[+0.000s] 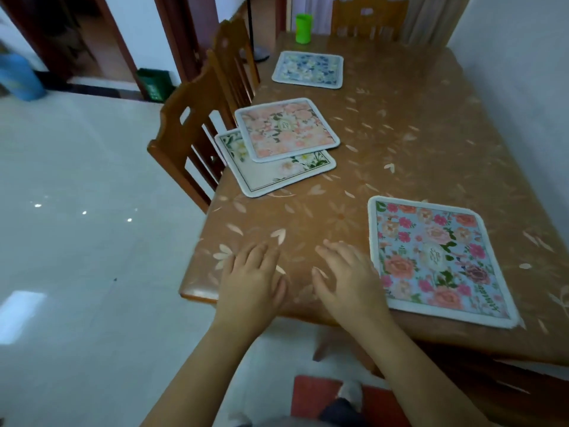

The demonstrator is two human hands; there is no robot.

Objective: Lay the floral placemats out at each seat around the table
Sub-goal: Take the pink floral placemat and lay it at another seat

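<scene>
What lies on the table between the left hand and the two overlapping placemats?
Nothing: in the head view, only bare leaf-patterned tablecloth separates the left hand from the overlapping placemats.

Both hands hover flat and empty over the near corner of the table [400,143], the left hand [251,282] beside the right hand [349,280]; a blue-ground rose placemat [437,260] lies just right of them; a peach placemat [286,129] overlaps a cream placemat [277,175] by the left edge; a blue-and-white placemat [308,69] lies farther off, near a green cup [304,28].
</scene>
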